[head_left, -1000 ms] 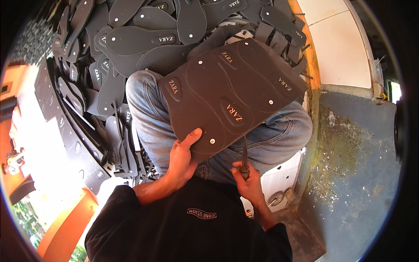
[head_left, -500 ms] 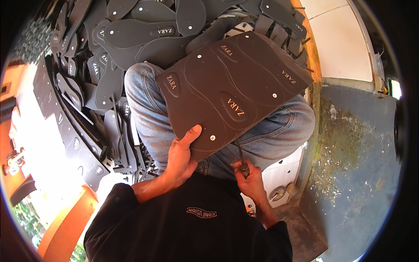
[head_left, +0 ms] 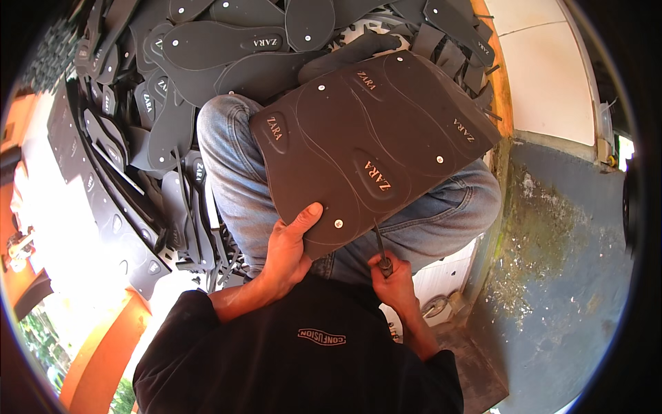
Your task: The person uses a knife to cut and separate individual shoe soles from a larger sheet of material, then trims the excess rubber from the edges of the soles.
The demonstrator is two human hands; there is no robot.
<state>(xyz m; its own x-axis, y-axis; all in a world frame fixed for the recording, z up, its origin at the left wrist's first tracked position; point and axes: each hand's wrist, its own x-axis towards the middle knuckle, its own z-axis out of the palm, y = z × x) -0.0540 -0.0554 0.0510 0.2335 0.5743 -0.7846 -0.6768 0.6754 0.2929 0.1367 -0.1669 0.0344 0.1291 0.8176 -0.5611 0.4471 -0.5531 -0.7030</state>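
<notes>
A dark sole sheet (head_left: 376,124) lies tilted across my lap, marked with curved sole outlines, raised oval pads with pale lettering and small white dots. My left hand (head_left: 291,238) grips its near left corner, thumb on top and the other fingers hidden beneath. Just right of it, my right hand (head_left: 394,276) is closed around the handle of a thin-bladed knife (head_left: 380,245). The slim dark blade points up to the sheet's near edge; its tip is hard to make out there. Both jeans-clad knees (head_left: 231,159) bear the sheet from below.
Cut dark soles (head_left: 221,48) are heaped beyond my knees and to the left. More printed sheets (head_left: 103,200) lie stacked at the far left, next to narrow offcut strips (head_left: 224,252). A wooden edge (head_left: 502,83) and a stained grey floor (head_left: 565,234) are on the right.
The sheet's near edge has shifted very slightly toward me, and the view has moved a little. Both hands keep their holds in nearly the same places.
</notes>
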